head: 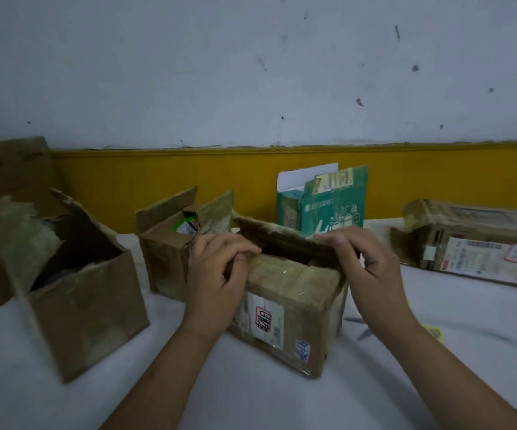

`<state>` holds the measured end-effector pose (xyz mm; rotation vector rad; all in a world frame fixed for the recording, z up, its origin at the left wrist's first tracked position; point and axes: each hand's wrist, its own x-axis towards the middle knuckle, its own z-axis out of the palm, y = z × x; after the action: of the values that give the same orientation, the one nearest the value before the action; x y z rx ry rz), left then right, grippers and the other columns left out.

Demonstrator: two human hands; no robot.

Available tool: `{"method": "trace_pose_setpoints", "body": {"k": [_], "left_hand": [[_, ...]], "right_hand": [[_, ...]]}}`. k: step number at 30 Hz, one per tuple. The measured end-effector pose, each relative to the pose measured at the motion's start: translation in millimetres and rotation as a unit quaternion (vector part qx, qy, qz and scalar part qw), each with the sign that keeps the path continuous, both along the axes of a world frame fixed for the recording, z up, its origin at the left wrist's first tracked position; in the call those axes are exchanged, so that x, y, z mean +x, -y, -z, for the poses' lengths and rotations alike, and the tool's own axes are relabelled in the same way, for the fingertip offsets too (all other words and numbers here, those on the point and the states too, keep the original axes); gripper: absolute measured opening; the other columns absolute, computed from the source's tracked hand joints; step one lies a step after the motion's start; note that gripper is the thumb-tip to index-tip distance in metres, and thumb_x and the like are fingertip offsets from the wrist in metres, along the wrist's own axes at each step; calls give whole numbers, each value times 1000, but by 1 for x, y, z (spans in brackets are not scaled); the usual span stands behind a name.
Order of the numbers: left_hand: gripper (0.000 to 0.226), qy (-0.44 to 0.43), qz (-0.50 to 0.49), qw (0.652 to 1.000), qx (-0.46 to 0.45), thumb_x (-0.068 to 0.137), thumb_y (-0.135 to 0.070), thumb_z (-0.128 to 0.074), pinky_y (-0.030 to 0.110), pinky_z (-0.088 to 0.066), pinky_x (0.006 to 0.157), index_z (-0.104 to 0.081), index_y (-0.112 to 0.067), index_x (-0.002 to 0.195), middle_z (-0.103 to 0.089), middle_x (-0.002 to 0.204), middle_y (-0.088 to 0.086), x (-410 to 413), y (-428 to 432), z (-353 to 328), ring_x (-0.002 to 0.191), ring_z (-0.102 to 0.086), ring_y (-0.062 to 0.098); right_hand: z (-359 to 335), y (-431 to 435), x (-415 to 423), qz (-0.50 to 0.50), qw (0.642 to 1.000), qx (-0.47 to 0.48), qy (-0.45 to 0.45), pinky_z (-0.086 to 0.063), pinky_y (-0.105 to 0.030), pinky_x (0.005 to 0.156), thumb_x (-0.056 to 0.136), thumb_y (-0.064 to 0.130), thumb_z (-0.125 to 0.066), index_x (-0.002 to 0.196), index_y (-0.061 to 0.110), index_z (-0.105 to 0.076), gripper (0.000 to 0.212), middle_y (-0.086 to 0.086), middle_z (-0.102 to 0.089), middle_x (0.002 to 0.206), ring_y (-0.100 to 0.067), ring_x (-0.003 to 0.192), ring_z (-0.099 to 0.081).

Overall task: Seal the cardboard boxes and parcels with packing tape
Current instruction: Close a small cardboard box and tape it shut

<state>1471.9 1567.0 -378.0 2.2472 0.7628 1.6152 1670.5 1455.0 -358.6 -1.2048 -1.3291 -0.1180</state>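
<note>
The labelled box sits in the middle of the white-covered table, and both hands are on its top. They are set apart at opposite ends, each clamped on cardboard. The left hand curls its fingers over the left end of the box's opening, and the right hand pinches the right corner of the far flap, which stands raised above the box with its edge ragged and layered in old tape. That worn edge looks like the main risk: a hard pull down on one corner could tear the flap instead of folding it, leaving a gap that fresh tape would bridge badly. The glossy old tape across the near flap may also stop new tape from sticking. The box looks light, so uneven pressure from the two hands could skid or tip it, most likely into the open box just behind it on the left. Scissors lie just right of the box, partly hidden by the right forearm, where a sweep of that arm could catch them. No tape roll is visible, so letting go to fetch one would probably let the flap spring back up
</note>
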Motion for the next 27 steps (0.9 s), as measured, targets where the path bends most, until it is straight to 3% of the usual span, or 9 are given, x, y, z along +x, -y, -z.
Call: {"method": "trace_pose_setpoints", "body": {"k": [2, 4, 7, 11, 14, 19, 24, 27], "left_hand": [[26, 34, -4, 999, -24, 84, -21, -45, 38, -40, 99, -63, -27, 103, -47, 119, -8, 1, 4, -2, 119, -42, 15], [38, 42, -16, 998, -36, 81, -17, -47, 36, -34, 109, -57, -33, 114, -35, 133, -5, 0, 5, -4, 130, -34, 16], [50, -45, -26, 999, 11, 87, -26, -37, 35, -24, 116, -61, -31, 131, -38, 150, -9, -2, -1, -4, 143, -28, 16], [48, -93, -30, 995, 18, 95, -34, -33, 42, -36, 113, -71, -27, 123, -62, 133, -14, -8, -8, -2, 139, -38, 9], [46, -95, -40, 995, 1, 95, -37, -33, 46, -41, 109, -73, -30, 116, -66, 126, -15, -8, -5, -2, 136, -44, 8], [49, -114, -52, 992, -5, 97, -41, -28, 50, -42, 105, -74, -34, 112, -67, 122, -19, -8, -6, -4, 132, -45, 4], [49, -98, -56, 993, 18, 101, -39, -28, 52, -43, 102, -76, -31, 109, -69, 119, -17, -5, -7, -2, 130, -48, 8], [48, -66, -55, 995, 39, 102, -36, -29, 42, -35, 110, -75, -27, 114, -62, 133, -8, -3, -7, 6, 135, -42, 15]], "right_hand": [[3, 1, -2, -38, 999, -24, 9, -51, -43, 86, 95, 35, -48, 93, 25, -75, 29, 11, -70, 98, -15, 103, -62], [4, 0, -3, -91, 994, -63, -12, -50, -44, 93, 93, 36, -46, 93, 21, -76, 33, 9, -72, 102, -17, 108, -63], [5, 1, -4, -140, 984, -103, -30, -47, -40, 100, 97, 44, -36, 100, 20, -78, 48, 10, -73, 110, -16, 114, -62], [5, 1, -5, -122, 987, -103, -2, -45, -35, 102, 99, 49, -28, 97, 22, -79, 58, 17, -73, 109, -11, 118, -60], [8, -2, -4, -96, 990, -86, 53, -45, -36, 102, 101, 53, -29, 98, 26, -78, 56, 22, -71, 109, -10, 121, -56], [10, -6, 0, -45, 979, -66, 189, -33, -25, 104, 100, 61, -29, 118, 35, -70, 52, 26, -63, 125, -7, 125, -49], [9, -5, 0, -63, 983, -83, 149, -39, -26, 101, 101, 62, -22, 108, 33, -75, 60, 29, -68, 112, -7, 120, -53], [8, -5, -3, -69, 985, -77, 136, -42, -25, 99, 102, 56, -25, 107, 30, -76, 58, 25, -69, 112, -7, 118, -53]]}}
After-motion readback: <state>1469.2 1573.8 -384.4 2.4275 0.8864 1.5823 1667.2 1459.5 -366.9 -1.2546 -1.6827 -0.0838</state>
